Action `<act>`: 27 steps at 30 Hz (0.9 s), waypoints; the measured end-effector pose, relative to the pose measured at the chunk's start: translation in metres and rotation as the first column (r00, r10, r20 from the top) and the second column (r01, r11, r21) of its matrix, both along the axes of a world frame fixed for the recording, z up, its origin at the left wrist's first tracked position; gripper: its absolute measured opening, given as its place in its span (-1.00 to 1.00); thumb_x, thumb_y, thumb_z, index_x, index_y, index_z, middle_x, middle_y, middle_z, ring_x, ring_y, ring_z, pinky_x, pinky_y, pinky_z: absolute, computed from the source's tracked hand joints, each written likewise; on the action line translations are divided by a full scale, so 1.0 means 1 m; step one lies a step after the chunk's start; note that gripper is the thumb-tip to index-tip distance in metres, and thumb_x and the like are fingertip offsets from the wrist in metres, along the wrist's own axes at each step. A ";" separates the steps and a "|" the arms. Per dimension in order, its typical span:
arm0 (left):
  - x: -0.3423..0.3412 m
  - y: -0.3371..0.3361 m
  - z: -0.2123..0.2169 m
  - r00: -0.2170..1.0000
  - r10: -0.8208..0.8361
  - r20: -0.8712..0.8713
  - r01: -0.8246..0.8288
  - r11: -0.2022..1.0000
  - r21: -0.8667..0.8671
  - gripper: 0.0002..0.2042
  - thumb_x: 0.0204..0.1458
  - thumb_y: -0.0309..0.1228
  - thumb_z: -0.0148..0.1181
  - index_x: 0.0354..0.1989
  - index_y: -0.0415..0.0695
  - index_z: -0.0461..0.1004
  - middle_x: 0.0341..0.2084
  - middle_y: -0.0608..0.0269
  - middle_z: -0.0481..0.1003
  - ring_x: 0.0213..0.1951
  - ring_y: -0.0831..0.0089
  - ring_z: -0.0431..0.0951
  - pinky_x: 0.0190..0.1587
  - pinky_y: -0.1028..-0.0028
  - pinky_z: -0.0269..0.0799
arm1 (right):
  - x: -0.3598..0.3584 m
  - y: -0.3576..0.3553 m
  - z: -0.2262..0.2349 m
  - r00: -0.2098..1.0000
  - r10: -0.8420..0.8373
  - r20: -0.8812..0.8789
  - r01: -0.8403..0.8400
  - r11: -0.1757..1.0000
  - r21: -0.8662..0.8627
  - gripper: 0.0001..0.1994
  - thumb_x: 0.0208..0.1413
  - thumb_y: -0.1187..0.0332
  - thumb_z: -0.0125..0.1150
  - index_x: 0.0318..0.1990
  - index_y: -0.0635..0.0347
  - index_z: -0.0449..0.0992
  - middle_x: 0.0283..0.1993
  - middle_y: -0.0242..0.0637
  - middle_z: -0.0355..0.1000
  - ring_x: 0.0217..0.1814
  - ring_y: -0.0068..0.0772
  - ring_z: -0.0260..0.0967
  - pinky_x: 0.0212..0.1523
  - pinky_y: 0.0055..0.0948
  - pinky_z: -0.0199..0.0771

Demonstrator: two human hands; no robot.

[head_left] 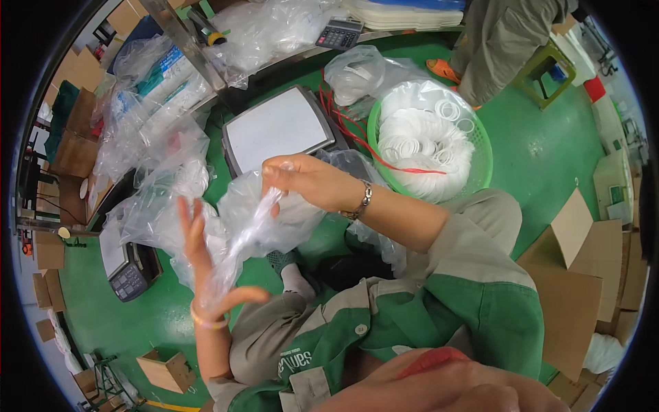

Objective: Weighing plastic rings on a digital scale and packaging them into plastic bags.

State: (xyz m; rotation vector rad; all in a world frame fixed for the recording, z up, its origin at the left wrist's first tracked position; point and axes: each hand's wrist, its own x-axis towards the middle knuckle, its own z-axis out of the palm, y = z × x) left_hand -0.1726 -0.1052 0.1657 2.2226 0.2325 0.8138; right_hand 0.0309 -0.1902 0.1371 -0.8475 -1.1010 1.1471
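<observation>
My right hand [309, 182] is closed around the gathered end of a clear plastic bag [248, 237], pulling it into a tight twist. Below and to its left, my left hand [200, 255] has its fingers stretched out and its thumb spread. The bag's plastic runs between that thumb and fingers, touching the palm. Whitish contents show dimly through the bag, too blurred to name. Just beyond my hands lies a platform scale [278, 127] with a flat white top. A green basket [374, 130] of thin white rings [425, 147] stands to the right.
Red strings [333, 113] trail across the basket. A smaller scale [125, 271] sits on the floor at left. The far table holds a calculator [339, 33] and plastic bags [268, 31]. Another person's leg [498, 55] is beside a green stool [547, 72]. An open carton [559, 295] lies right.
</observation>
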 end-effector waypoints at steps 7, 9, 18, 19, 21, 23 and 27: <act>-0.010 0.021 -0.055 0.942 0.038 -0.333 -0.186 0.885 -0.427 -0.66 0.02 -0.43 0.03 -0.02 -0.27 0.27 -0.10 0.12 0.37 -0.06 0.41 0.36 -0.03 0.41 0.27 | -0.022 -0.017 0.019 0.751 -0.203 0.629 -0.009 0.948 0.317 -0.36 -0.11 0.08 0.24 0.06 0.24 0.13 0.13 -0.13 0.06 0.17 -0.28 0.01 0.10 -0.34 0.07; -0.015 0.018 -0.058 0.979 0.156 -0.129 -0.200 0.852 -0.484 -0.73 0.01 -0.51 -0.04 -0.08 -0.27 0.33 -0.18 0.17 0.40 -0.15 0.45 0.39 -0.14 0.50 0.30 | -0.028 -0.018 0.013 0.337 -0.340 0.878 0.107 0.940 0.323 -0.06 -0.24 0.08 0.34 0.23 0.23 -0.12 0.32 -0.04 -0.26 0.37 -0.17 -0.29 0.25 -0.27 -0.13; 0.002 -0.016 -0.037 0.996 0.079 0.036 -0.048 0.846 -0.531 -0.73 0.04 -0.45 0.01 -0.09 -0.28 0.32 -0.26 0.23 0.39 -0.26 0.47 0.38 -0.21 0.54 0.28 | -0.079 -0.004 -0.064 0.959 0.095 0.267 -0.143 0.976 0.166 -0.05 -0.20 0.16 0.35 0.26 0.19 -0.19 0.21 -0.05 -0.03 0.24 -0.20 -0.03 0.21 -0.34 -0.01; 0.000 -0.016 -0.036 0.999 0.032 0.033 -0.011 0.870 -0.494 -0.74 0.05 -0.43 0.01 -0.10 -0.28 0.32 -0.27 0.24 0.39 -0.28 0.48 0.38 -0.23 0.54 0.28 | -0.084 -0.005 -0.063 0.959 0.185 0.215 -0.218 0.966 0.140 -0.12 -0.17 0.17 0.33 0.24 0.21 -0.13 0.17 -0.08 0.05 0.20 -0.25 0.04 0.20 -0.36 0.02; -0.001 -0.022 -0.030 0.999 0.021 0.024 -0.005 0.834 -0.552 -0.77 0.04 -0.43 0.03 -0.15 -0.27 0.34 -0.34 0.27 0.39 -0.35 0.53 0.37 -0.28 0.55 0.29 | -0.089 -0.013 -0.058 0.951 0.308 -0.011 -0.306 0.948 0.089 -0.30 -0.08 0.22 0.26 0.18 0.23 0.02 0.13 -0.18 0.12 0.18 -0.33 0.05 0.18 -0.38 0.05; -0.001 -0.024 -0.029 1.000 -0.016 0.005 0.015 0.766 -0.643 -0.77 0.01 -0.45 0.05 -0.16 -0.26 0.34 -0.37 0.29 0.39 -0.38 0.55 0.36 -0.31 0.55 0.29 | -0.096 -0.020 -0.059 0.954 0.286 -0.090 -0.277 0.955 0.104 -0.39 -0.01 0.28 0.21 0.16 0.25 0.07 0.13 -0.22 0.13 0.20 -0.40 0.02 0.18 -0.39 0.03; -0.009 -0.009 -0.016 0.972 -0.090 -0.218 -0.096 0.693 -0.715 -0.72 -0.07 -0.46 0.14 -0.16 -0.24 0.33 -0.42 0.32 0.39 -0.40 0.57 0.37 -0.32 0.57 0.29 | -0.104 -0.021 -0.070 0.994 0.107 -0.035 -0.101 0.985 0.141 -0.29 -0.07 0.20 0.25 0.18 0.27 0.02 0.17 -0.20 0.08 0.21 -0.32 0.01 0.20 -0.35 -0.01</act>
